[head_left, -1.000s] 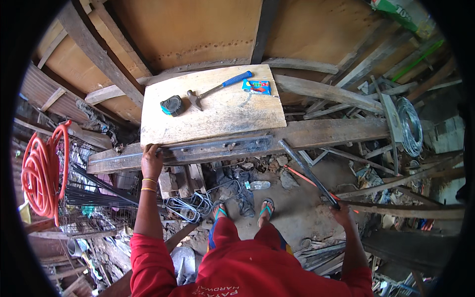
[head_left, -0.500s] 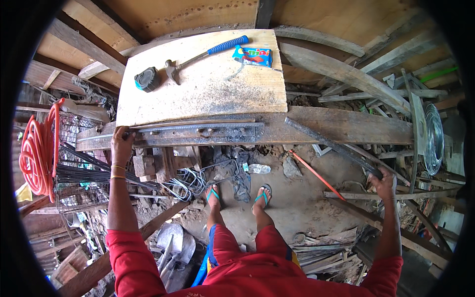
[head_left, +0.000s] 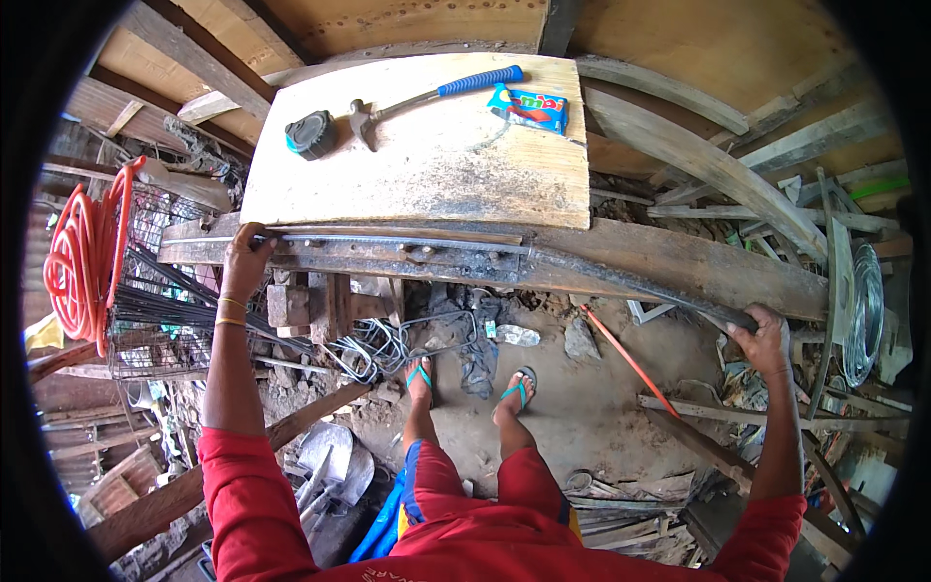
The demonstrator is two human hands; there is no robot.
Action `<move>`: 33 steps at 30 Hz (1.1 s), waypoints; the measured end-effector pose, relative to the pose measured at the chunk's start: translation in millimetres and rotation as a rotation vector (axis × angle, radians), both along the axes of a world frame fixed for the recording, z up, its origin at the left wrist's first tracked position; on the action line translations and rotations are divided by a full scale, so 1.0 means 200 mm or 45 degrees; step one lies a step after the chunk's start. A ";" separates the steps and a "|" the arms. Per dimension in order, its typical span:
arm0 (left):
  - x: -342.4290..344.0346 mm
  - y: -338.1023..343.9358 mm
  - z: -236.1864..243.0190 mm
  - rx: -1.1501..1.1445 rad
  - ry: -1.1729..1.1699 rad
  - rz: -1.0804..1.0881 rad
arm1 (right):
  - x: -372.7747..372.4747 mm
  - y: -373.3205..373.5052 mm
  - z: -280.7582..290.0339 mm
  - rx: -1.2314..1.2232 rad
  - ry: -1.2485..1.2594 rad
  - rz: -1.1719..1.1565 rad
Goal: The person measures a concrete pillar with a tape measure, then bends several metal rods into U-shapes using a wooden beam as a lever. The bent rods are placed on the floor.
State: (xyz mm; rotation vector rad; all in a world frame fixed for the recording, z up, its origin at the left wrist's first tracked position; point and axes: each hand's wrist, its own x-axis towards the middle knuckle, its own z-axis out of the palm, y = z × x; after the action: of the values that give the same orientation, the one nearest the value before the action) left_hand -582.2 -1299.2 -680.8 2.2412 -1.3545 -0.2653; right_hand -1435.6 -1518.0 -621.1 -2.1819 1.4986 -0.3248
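Observation:
My left hand (head_left: 250,254) is closed on a thin steel rod (head_left: 407,242) lying along the metal strip with short pegs on the wooden beam (head_left: 722,267). My right hand (head_left: 761,335) grips a long dark metal pipe (head_left: 659,288) that slants across the beam, its far end meeting the rod near the strip's right end. On the pale plywood board (head_left: 407,189) above lie a black-and-teal tape measure (head_left: 310,136), a hammer (head_left: 475,80) with a blue handle and a blue snack packet (head_left: 531,110).
A red hose coil (head_left: 82,262) hangs left beside a wire mesh cage. A wire coil (head_left: 858,315) is at right. Below are bent rods (head_left: 369,344), an orange bar (head_left: 626,354), shovel blades (head_left: 339,456), timber scraps, rubble and my sandalled feet.
The pipe in my right hand has risen to the beam, its far end now at the rod. My left hand stays on the rod as the view has shifted.

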 end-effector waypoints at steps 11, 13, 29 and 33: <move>-0.05 -0.01 0.06 0.129 -0.005 0.078 | 0.22 -0.29 0.01 -0.194 0.240 0.191; -0.03 -0.01 0.05 0.124 -0.045 0.070 | 0.24 -0.29 -0.01 -0.219 0.235 0.231; -0.72 0.07 0.23 -0.278 -0.417 0.353 | 0.23 -0.03 0.13 -0.023 0.443 0.149; -1.88 -0.10 0.28 -0.239 -0.054 -0.728 | 0.26 -0.01 0.18 0.026 0.589 0.084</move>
State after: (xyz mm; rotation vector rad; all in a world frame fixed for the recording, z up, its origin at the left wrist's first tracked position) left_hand -957.2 -1319.8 -625.3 1.6775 -1.9366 -0.2710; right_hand -1384.4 -1520.5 -584.1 -2.3913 1.6417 0.2360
